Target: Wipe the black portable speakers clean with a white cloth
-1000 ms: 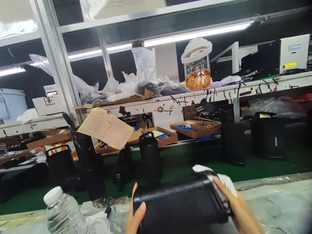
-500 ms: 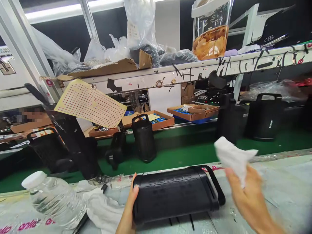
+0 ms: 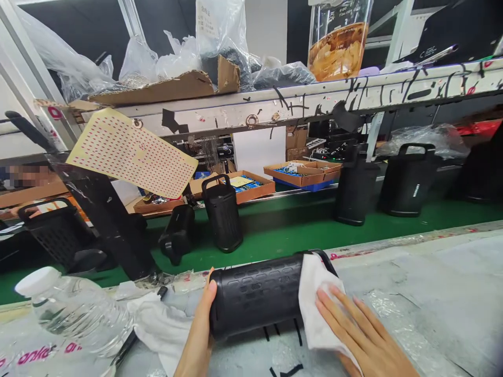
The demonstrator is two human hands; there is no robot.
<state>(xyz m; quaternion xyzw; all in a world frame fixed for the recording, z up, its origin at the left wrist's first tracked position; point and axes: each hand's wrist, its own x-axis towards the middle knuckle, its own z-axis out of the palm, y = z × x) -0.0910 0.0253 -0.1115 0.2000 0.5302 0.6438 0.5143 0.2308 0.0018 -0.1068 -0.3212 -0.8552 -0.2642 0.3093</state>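
A black portable speaker [image 3: 255,293] with a carry handle lies on its side on the bench. My left hand [image 3: 200,324] holds its left end, the thumb along the edge and the other fingers mostly hidden behind. Over the right end of the speaker is a white cloth [image 3: 314,309], which my right hand [image 3: 357,330] holds and presses against the casing with its fingers extended. Part of the handle is hidden by the cloth. Just left of my left hand lies another white cloth [image 3: 165,324], crumpled beside a clear water bottle [image 3: 78,309].
Behind the bench runs a green conveyor belt [image 3: 275,225] carrying several black speakers, among them an upright one [image 3: 222,214]. A black post [image 3: 106,220] stands at left with a yellow sticker sheet [image 3: 133,152]. Above, a shelf [image 3: 236,112] holds bags and a drink jug [image 3: 340,47].
My right hand has brought the white cloth left and down onto the speaker's right end. My left hand keeps its hold. The view has shifted slightly.
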